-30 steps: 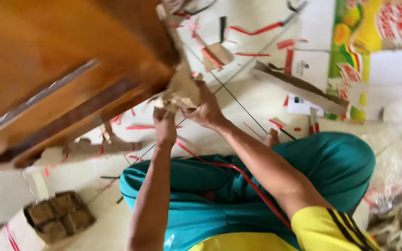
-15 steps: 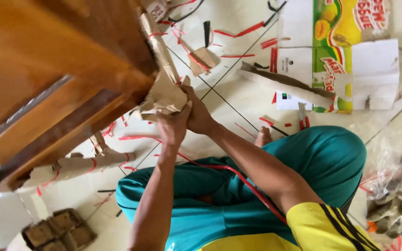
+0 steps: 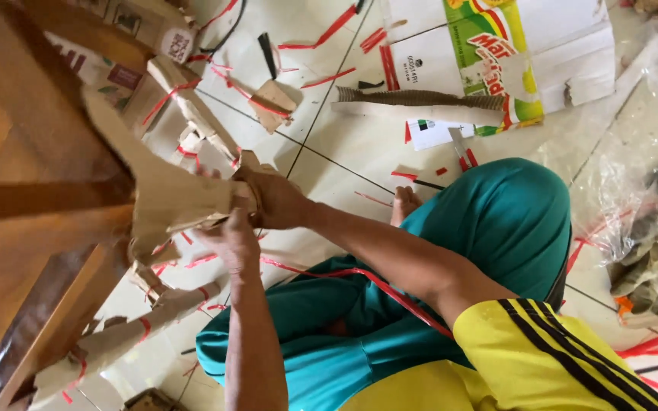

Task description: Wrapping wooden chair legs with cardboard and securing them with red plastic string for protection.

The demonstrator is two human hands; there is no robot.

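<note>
Tiled floor (image 3: 359, 164) strewn with red tape scraps, both hands gripped brown cardboard wrap (image 3: 173, 198) on wooden furniture (image 3: 32, 190), left hand (image 3: 230, 242) fingers closed beneath, right hand (image 3: 272, 199) fingers clenched beside.

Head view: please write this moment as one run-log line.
left hand: grips cardboard wrap | right hand: grips same wrap | wrap: on wooden furniture | floor: red tape scraps, cardboard pieces

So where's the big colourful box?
The flattened box lies on the floor tiles at the top of the head view, right of centre, beyond the person's knee.
</note>
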